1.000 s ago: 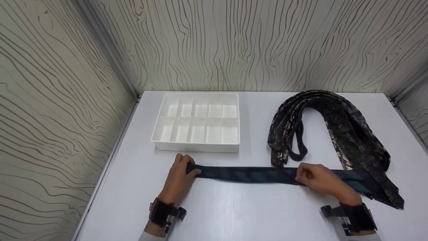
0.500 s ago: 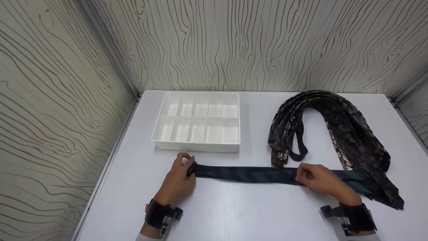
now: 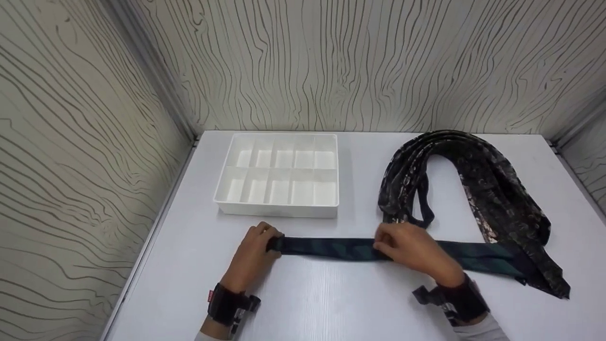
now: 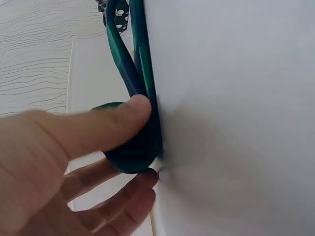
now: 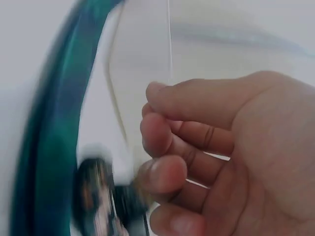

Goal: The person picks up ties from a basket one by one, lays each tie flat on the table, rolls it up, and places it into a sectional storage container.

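Note:
A dark blue and green striped necktie (image 3: 331, 248) lies stretched lengthwise across the front of the table. My left hand (image 3: 253, 255) grips its left end, which is wound into a small roll (image 4: 133, 160) between thumb and fingers in the left wrist view. Over the middle of the tie is my right hand (image 3: 416, 248), its fingers loosely bent. In the right wrist view nothing sits between those fingertips (image 5: 165, 174), and the tie passes beside them. Dark floral neckties (image 3: 497, 184) lie bent in an arch on the right, one overlapping the striped tie's right end.
A white divided box (image 3: 277, 210) with two rows of compartments stands behind my left hand. Patterned panels (image 3: 307, 66) wall in the back and sides of the white table (image 3: 312, 303).
My right hand has slid left along the tie, from right of the floral ties' left ends to in front of them. The left hand stays at the rolled end, its fingers shifting around it.

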`<state>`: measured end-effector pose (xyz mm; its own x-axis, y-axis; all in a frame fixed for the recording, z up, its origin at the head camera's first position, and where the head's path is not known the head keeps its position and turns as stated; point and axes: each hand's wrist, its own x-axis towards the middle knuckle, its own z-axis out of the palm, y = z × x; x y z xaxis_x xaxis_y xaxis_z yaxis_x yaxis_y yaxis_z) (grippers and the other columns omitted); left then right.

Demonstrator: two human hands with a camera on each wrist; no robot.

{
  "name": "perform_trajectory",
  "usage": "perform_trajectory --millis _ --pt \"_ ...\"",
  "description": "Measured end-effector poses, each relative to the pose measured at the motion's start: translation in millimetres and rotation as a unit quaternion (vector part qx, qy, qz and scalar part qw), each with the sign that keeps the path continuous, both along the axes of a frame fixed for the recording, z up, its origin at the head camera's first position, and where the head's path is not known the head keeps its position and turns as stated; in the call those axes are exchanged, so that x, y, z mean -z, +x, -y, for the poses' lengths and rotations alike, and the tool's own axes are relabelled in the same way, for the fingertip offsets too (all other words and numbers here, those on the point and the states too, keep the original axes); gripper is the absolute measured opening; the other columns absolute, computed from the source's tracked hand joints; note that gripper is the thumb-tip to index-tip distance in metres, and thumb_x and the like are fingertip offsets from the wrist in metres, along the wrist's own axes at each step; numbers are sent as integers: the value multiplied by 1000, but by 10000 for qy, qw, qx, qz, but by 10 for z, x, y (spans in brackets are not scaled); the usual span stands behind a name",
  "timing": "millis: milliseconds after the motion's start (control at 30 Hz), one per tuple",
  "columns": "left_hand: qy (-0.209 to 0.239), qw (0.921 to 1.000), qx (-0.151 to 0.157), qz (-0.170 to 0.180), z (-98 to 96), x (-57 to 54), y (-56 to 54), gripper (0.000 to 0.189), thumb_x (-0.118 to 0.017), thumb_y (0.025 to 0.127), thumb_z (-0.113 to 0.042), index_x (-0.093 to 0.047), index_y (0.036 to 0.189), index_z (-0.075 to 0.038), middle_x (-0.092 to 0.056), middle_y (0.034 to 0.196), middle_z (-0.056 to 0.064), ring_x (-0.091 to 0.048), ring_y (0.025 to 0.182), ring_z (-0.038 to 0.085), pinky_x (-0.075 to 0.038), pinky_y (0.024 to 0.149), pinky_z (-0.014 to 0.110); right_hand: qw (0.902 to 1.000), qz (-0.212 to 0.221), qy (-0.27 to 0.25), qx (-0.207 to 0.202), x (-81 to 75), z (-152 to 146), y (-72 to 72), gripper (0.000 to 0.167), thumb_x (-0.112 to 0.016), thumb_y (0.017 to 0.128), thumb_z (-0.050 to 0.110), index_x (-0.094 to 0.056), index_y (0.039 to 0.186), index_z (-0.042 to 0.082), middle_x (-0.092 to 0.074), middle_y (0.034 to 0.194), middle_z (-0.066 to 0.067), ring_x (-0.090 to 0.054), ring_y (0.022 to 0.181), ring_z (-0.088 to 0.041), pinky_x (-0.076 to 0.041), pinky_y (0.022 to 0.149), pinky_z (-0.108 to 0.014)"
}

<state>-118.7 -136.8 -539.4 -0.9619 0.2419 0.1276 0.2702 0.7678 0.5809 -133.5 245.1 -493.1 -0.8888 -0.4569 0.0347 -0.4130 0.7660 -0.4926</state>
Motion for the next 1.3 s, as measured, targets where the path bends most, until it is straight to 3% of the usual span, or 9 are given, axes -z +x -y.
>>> perform_trajectory --millis 133,300,533,667,767,900,1000,1133,1300 --pt "221 9996 65 156 -12 10 -1 36 -87 84 -2 -78 117 -15 -60 120 -1 -53 116 19 -57 100 40 9970 144 -186 -735 103 529 -98 6 -78 95 19 -72 94 21 -70 84 11 -60 74 -2 -51 67 -24" --pt "314 9994 143 100 -26 11 -16 33 -84 86 0 -80 116 -14 -58 116 1 -50 110 19 -56 97 39 9906 -99 -509 -1262 198 1187 -213 9 -77 96 18 -73 103 15 -72 95 4 -64 82 -8 -54 73 -26" --pt "230 9995 217 25 -25 7 -38 25 -81 92 -7 -82 115 -17 -61 109 0 -47 102 17 -51 88 29 9908 -321 -408 -1251 324 1746 -276 24 -76 99 32 -71 114 14 -74 109 1 -67 91 -13 -56 79 -29" --pt "329 9992 208 75 -20 4 -42 35 -82 91 -5 -74 124 -12 -62 115 4 -52 111 20 -53 96 36 9941 -244 -452 -955 355 1849 -288 22 -77 98 33 -72 111 15 -76 105 4 -70 94 -13 -57 82 -30" --pt "594 9976 146 318 -2 2 -53 45 -78 91 1 -63 131 -9 -59 125 8 -55 114 22 -54 99 39 9956 -112 -485 -796 365 1856 -297 18 -79 97 30 -74 107 16 -76 103 4 -70 95 -13 -57 83 -31" --pt "905 9946 92 493 37 -8 -59 44 -72 86 9 -62 125 -7 -61 121 7 -57 103 20 -53 88 32 9957 210 -570 -704 361 1831 -307 17 -79 97 27 -74 109 17 -76 103 4 -68 95 -13 -54 82 -30" --pt "774 9963 199 303 55 -9 -54 40 -76 82 8 -68 117 -10 -65 113 3 -54 101 19 -50 85 30 9946 277 -575 -819 348 1806 -310 25 -81 95 28 -74 116 17 -77 105 4 -69 97 -12 -55 83 -30" --pt "697 9971 264 163 43 -8 -43 40 -79 82 4 -69 117 -12 -65 115 -2 -53 109 19 -51 91 36 9941 246 -487 -932 344 1773 -310 39 -86 90 34 -72 123 18 -78 108 4 -71 100 -14 -56 85 -32" --pt "1290 9897 436 440 -5 10 -44 42 -79 85 4 -61 119 -13 -65 116 -2 -64 112 18 -55 97 40 9943 531 -582 -713 381 1730 -299 39 -88 88 32 -69 119 19 -77 108 4 -71 101 -16 -54 86 -32"
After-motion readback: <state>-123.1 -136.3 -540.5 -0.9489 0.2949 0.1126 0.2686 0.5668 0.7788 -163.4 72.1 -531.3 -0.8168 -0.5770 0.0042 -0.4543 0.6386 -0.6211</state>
